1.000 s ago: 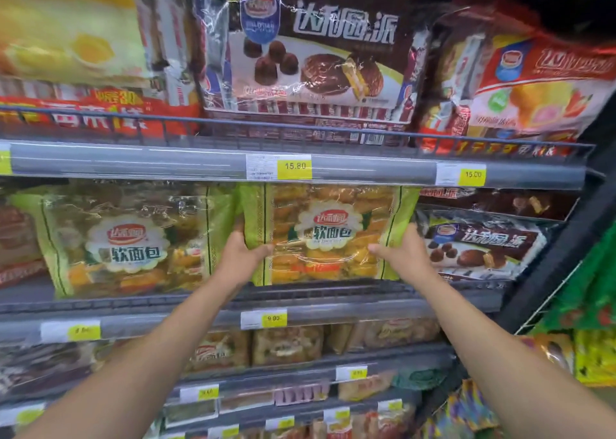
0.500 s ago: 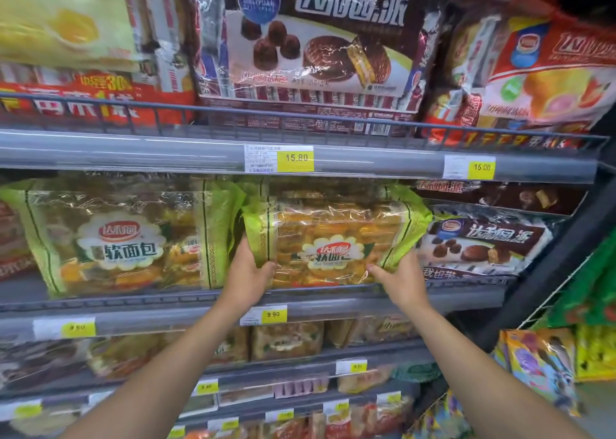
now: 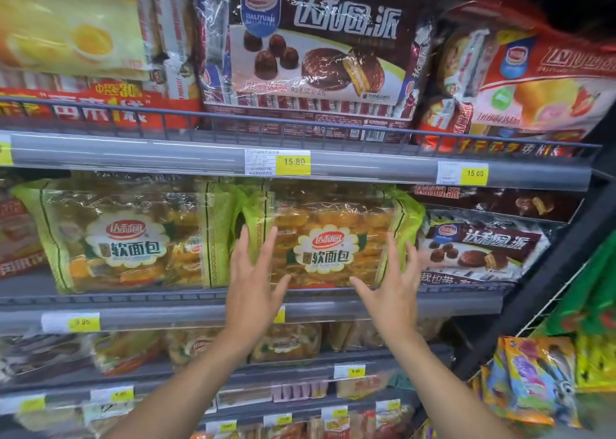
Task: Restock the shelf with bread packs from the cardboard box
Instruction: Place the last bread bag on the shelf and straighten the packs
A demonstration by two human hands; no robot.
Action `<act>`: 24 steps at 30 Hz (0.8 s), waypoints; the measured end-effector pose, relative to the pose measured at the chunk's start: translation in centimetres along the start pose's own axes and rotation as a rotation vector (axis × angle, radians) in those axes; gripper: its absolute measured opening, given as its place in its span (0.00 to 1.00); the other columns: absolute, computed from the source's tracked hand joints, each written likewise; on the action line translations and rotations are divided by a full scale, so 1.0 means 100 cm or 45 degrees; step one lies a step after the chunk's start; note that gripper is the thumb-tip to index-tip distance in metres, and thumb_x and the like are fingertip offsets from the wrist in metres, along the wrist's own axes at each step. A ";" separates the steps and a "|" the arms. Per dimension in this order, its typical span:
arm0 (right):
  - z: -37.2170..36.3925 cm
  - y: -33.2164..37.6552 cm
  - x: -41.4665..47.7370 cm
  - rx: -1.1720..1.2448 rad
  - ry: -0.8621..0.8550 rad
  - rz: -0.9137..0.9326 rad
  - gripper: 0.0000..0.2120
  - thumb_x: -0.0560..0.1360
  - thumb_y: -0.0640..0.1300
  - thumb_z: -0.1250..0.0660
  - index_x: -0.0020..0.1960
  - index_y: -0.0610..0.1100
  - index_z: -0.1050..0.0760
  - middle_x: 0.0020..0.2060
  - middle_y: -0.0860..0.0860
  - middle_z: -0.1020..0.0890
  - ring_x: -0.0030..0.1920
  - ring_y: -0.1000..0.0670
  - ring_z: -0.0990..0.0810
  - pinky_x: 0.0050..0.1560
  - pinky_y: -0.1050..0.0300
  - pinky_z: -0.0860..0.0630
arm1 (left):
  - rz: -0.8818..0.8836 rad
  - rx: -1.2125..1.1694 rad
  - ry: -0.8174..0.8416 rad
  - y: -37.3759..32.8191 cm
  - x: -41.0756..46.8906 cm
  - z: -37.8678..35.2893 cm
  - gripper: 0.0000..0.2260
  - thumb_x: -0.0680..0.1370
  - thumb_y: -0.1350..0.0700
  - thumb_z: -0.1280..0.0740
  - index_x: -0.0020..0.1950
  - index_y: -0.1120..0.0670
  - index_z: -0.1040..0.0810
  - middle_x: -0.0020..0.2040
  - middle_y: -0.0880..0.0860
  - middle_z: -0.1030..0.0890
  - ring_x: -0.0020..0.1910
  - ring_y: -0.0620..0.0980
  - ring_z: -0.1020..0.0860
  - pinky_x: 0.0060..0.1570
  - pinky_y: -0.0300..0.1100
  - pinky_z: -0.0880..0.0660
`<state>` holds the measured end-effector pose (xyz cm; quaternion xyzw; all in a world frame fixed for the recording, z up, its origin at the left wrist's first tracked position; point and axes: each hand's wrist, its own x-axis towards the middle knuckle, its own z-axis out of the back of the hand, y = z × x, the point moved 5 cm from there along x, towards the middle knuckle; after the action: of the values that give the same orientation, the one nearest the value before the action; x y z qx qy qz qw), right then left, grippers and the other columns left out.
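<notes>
- Your left hand [image 3: 251,282] is spread flat, fingers straight and apart, holding nothing. Its fingertips lie over the left green edge of the bread pack [image 3: 333,235], though I cannot tell whether they press the film or hover just off it
- Your right hand [image 3: 393,285] mirrors it on the right side, fingers fanned and gripping nothing, with the tips by the pack's right green edge
- The bread pack stands upright on the middle shelf [image 3: 450,302], label facing you, its lower edge behind the front rail
- It sits between a second bread pack [image 3: 126,242] on the left, which it touches or overlaps, and a chocolate pie pack [image 3: 480,248] on the right
- Palms turned to the pack at both sides suit squaring or steadying it: soft film over loose rolls sags, so a flat touch from two sides probably keeps it from tipping over the rail
- I judge this pack placed, and the step in hand looks like a last tidy before you draw back
- The cardboard box is out of view, so how many packs remain cannot be told
- A soft pack standing on edge could slump forward, so ease your hands away rather than snatch them
</notes>
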<state>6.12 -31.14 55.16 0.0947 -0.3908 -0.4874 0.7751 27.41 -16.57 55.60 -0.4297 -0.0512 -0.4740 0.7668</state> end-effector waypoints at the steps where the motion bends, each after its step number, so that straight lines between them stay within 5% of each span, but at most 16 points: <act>1: -0.004 0.002 0.001 -0.024 0.037 0.009 0.53 0.68 0.57 0.22 0.81 0.60 0.53 0.80 0.46 0.51 0.78 0.38 0.47 0.64 0.37 0.28 | 0.020 0.028 0.035 -0.002 0.005 -0.003 0.44 0.77 0.46 0.27 0.81 0.34 0.55 0.83 0.52 0.60 0.82 0.55 0.54 0.75 0.55 0.40; 7: -0.016 0.003 0.017 -0.032 0.120 -0.061 0.54 0.68 0.59 0.23 0.80 0.62 0.56 0.80 0.50 0.61 0.80 0.40 0.55 0.63 0.38 0.27 | 0.065 0.104 0.099 -0.002 0.027 -0.020 0.51 0.74 0.44 0.24 0.80 0.35 0.61 0.82 0.56 0.59 0.76 0.63 0.34 0.58 0.55 0.19; 13: -0.021 -0.006 0.039 -0.033 0.185 -0.099 0.49 0.68 0.61 0.24 0.79 0.61 0.51 0.80 0.50 0.57 0.79 0.38 0.49 0.70 0.33 0.33 | -0.006 0.072 0.057 -0.010 0.042 -0.034 0.52 0.75 0.48 0.24 0.78 0.32 0.66 0.78 0.62 0.45 0.69 0.67 0.28 0.57 0.54 0.21; 17: -0.023 0.000 0.027 -0.076 0.139 -0.065 0.49 0.69 0.60 0.24 0.80 0.59 0.51 0.80 0.49 0.58 0.80 0.38 0.50 0.71 0.39 0.34 | -0.010 0.073 0.085 0.001 0.041 -0.036 0.51 0.75 0.46 0.26 0.78 0.32 0.65 0.82 0.60 0.54 0.74 0.66 0.32 0.62 0.55 0.22; 24: -0.017 0.005 0.028 -0.159 0.198 -0.072 0.51 0.69 0.62 0.25 0.80 0.62 0.55 0.80 0.51 0.59 0.79 0.38 0.48 0.64 0.41 0.26 | -0.020 0.047 0.107 0.004 0.038 -0.030 0.51 0.74 0.45 0.25 0.79 0.31 0.63 0.83 0.58 0.56 0.75 0.65 0.33 0.62 0.58 0.22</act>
<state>8.24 -33.59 55.69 0.0946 -0.2952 -0.5236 0.7936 28.80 -21.25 55.33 -0.3946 -0.0310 -0.4966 0.7724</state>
